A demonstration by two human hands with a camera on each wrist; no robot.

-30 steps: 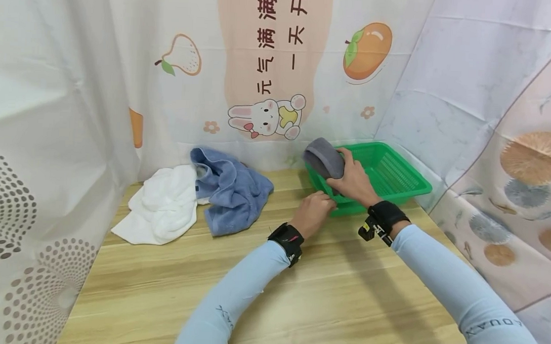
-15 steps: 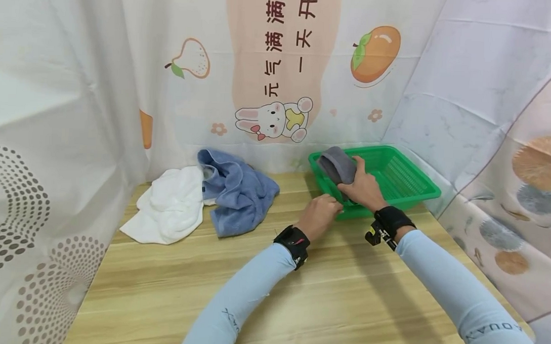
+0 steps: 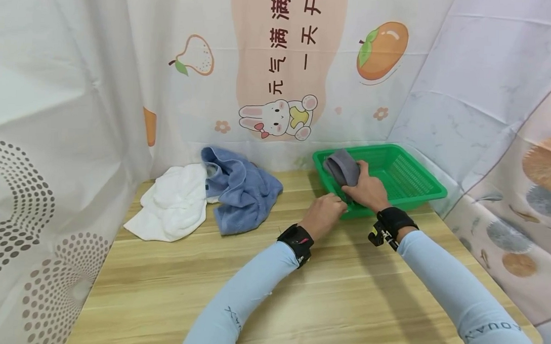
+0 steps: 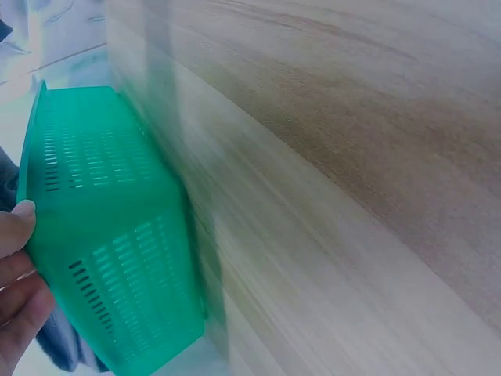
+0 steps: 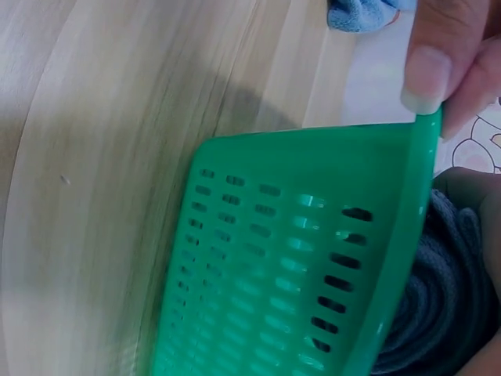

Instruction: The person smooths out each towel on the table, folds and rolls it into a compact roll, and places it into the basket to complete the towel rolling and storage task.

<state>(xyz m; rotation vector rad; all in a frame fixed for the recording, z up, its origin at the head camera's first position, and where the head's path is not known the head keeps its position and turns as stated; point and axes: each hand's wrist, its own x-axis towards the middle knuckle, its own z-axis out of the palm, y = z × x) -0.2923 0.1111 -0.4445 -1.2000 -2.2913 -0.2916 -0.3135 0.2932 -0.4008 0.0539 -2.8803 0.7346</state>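
Note:
At the back right stands a green plastic basket (image 3: 418, 186) with slotted walls. My left hand (image 3: 324, 214) pinches its near left corner; in the left wrist view the thumb and fingers (image 4: 22, 274) grip the rim. My right hand (image 3: 369, 189) holds a grey rolled towel (image 3: 343, 167) inside the basket, at its left end. The towel's spiral of layers shows behind the rim in the right wrist view, where the left thumb (image 5: 438, 63) presses on the corner. The basket wall hides the towel's lower part.
Left of the basket, a crumpled blue towel (image 3: 247, 194) lies on the wooden table (image 3: 185, 285), beside a crumpled white towel (image 3: 176, 204). A printed curtain (image 3: 205, 101) hangs behind the table, and more curtains close off both sides.
My right hand has lowered the grey towel from above the basket's left rim down into the basket. The left hand has kept its grip on the corner. The head view has shifted slightly.

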